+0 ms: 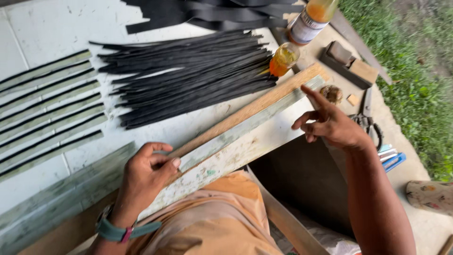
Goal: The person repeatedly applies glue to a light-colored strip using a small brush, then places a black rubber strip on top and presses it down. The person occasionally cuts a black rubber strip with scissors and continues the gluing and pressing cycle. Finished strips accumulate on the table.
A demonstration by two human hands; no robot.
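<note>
A long pale green strip (245, 126) lies along a wooden board (264, 101) that rests on a white painted plank (236, 158). My left hand (146, 172) presses down on the strip's near end with thumb and fingers. Farther up the plank, my right hand (328, 122) hovers by the strip's far end, index finger stretched out toward it, the other fingers curled, holding nothing. A small round brownish lump (333, 93) sits just past that fingertip.
A heap of thin black strips (188, 75) lies on the white tiled surface (52, 28). Green strips edged in black (49, 108) are lined up at left. A small jar of orange liquid (284, 59), a larger bottle (311, 19), a wooden block (351, 66) and shears (368, 120) stand at right, beside grass (420, 71).
</note>
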